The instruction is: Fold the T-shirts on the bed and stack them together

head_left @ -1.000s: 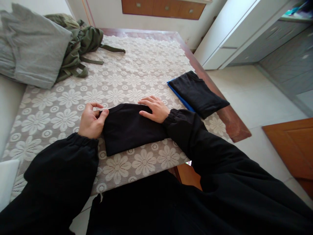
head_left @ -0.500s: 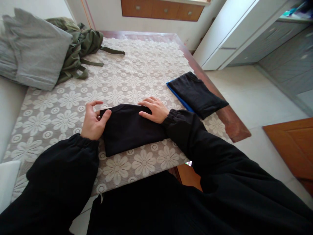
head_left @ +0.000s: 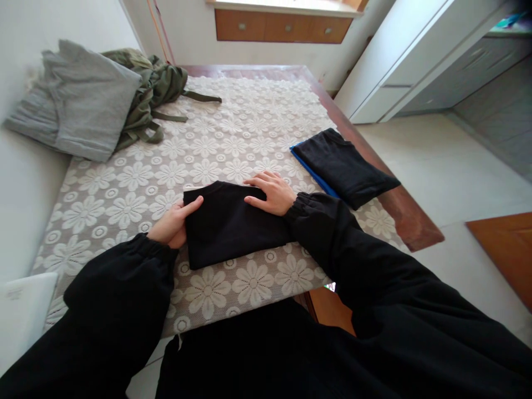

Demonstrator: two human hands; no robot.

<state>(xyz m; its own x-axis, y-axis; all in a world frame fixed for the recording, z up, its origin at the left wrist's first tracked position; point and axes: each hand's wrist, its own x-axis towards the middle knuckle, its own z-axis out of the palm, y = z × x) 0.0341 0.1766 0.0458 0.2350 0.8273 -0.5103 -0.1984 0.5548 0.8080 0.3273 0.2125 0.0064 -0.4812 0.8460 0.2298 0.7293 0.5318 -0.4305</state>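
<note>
A folded black garment point(head_left: 233, 224) lies near the front edge of a table covered with a white lace flower cloth point(head_left: 233, 138). My left hand point(head_left: 174, 224) grips the garment's left edge, thumb on top and fingers tucked under it. Flat on the garment's upper right corner rests my right hand point(head_left: 272, 191), fingers spread and pressing down. Both arms wear black sleeves.
A second folded black garment point(head_left: 344, 166) lies on a blue piece at the table's right edge. A grey garment point(head_left: 83, 102) and a crumpled olive-green one point(head_left: 158, 91) sit at the far left. White cabinets point(head_left: 407, 55) stand to the right, with tiled floor beside the table.
My left hand has slid from pinching the garment's top left corner down to its left edge, fingers going underneath. The right hand has stayed put. The camera has tilted slightly.
</note>
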